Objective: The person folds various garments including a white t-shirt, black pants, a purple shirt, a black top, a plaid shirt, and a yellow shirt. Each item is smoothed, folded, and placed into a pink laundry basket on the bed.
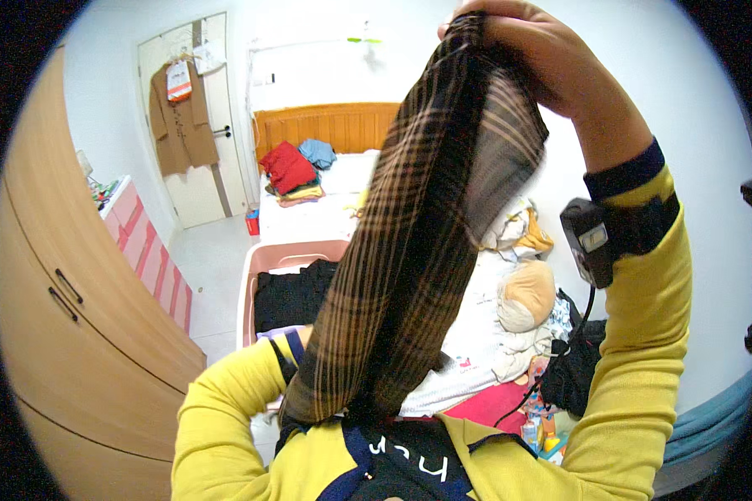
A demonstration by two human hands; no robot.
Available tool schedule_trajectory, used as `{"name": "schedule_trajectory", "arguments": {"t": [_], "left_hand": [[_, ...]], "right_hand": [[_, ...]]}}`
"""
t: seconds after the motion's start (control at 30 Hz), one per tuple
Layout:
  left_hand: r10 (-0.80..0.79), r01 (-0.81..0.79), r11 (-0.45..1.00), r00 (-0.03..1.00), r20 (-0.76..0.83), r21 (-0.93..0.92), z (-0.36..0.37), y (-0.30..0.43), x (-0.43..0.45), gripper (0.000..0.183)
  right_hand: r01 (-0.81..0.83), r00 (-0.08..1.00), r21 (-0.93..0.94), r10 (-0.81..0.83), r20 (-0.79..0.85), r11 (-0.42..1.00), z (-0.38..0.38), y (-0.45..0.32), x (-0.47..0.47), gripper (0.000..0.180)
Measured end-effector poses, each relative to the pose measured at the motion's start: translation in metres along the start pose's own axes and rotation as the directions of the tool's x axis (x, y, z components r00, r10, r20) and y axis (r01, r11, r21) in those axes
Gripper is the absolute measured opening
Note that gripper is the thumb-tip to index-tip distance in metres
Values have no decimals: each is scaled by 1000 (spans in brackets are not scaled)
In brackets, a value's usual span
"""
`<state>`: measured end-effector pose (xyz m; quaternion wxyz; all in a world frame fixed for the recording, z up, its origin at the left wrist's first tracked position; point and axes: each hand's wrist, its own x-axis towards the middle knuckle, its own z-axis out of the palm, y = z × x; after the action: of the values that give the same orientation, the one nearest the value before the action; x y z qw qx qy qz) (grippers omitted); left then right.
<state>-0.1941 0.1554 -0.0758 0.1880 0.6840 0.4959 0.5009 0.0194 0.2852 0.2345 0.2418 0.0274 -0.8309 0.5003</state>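
Note:
A dark garment of thin plaid fabric (391,206), black with tan stripes, hangs stretched long in front of my chest. Raised high at the top of the view, my right hand (532,59) grips its upper end, bunched between the fingers. The lower end reaches down to my yellow top. My left arm bends in front of me, and only a sliver of my left hand or wrist (305,335) shows beside the cloth's left edge; the fabric hides the rest. Behind the garment stands a pink plastic storage bin (248,294) with folded black clothing (288,297) inside.
A bed with a wooden headboard (326,128) carries a red folded garment (288,166) on a clothes stack and a blue one (318,153). Rumpled clothes and a beige rounded item (529,294) lie to the right. A wooden wardrobe (100,351) stands left; a black cable (586,319) hangs from my right forearm's device (589,241).

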Motion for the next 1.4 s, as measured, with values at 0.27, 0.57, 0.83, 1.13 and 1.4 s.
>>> {"name": "schedule_trajectory", "arguments": {"t": [0.27, 0.57, 0.83, 1.13, 1.4], "left_hand": [[16, 88, 954, 940, 341, -285, 58, -71, -88, 30], [-103, 306, 868, 882, 460, -392, 50, -124, -141, 34], [-412, 507, 804, 852, 322, -311, -44, -192, -173, 38], [-607, 618, 785, 783, 136, -50, -109, -285, -165, 44], [-620, 732, 567, 681, 390, -378, -59, -342, -181, 43]], "right_hand": [[-62, 991, -986, -105, -78, 153, 51, 186, 95, 21], [-540, 722, 392, 169, 671, 745, 241, 339, -18, 76], [-644, 730, 755, 198, 654, -118, 334, 408, -47, 85], [-777, 592, 586, 582, 558, 228, 344, 465, -53, 67], [-897, 345, 431, 768, 540, 99, 293, 499, -119, 49]]}}
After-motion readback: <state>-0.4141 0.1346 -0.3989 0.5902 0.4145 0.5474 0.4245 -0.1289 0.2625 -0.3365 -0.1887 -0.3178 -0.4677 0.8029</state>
